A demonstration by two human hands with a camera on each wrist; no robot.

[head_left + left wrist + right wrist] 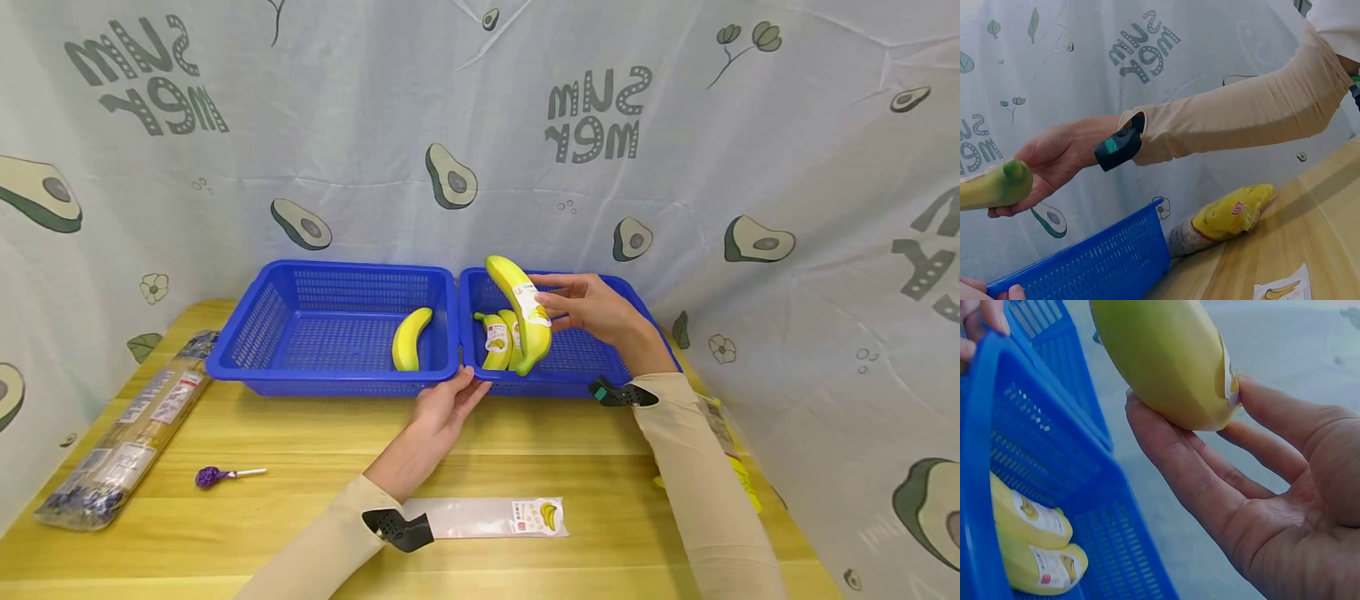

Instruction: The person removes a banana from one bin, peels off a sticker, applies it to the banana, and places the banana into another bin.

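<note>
My right hand (592, 310) pinches a yellow banana (517, 304) that bears a white sticker, holding it tilted above the right blue basket (573, 385). Thumb and fingers hold it by its side in the right wrist view. Two more stickered bananas (1041, 540) lie in that basket, at its left end. One banana (411, 340) without a visible sticker lies in the left blue basket (330, 375). With its fingers at the front rims where the two baskets meet, my left hand (448, 404) grips the edge; the left wrist view shows only its fingertips.
On the wooden table (315, 483) lie a clear strip with banana stickers (487, 517), a purple lollipop (213, 477) and a long plastic-wrapped package (135, 433). A yellow bag (1229, 215) sits right of the baskets. A printed curtain (360, 100) hangs behind.
</note>
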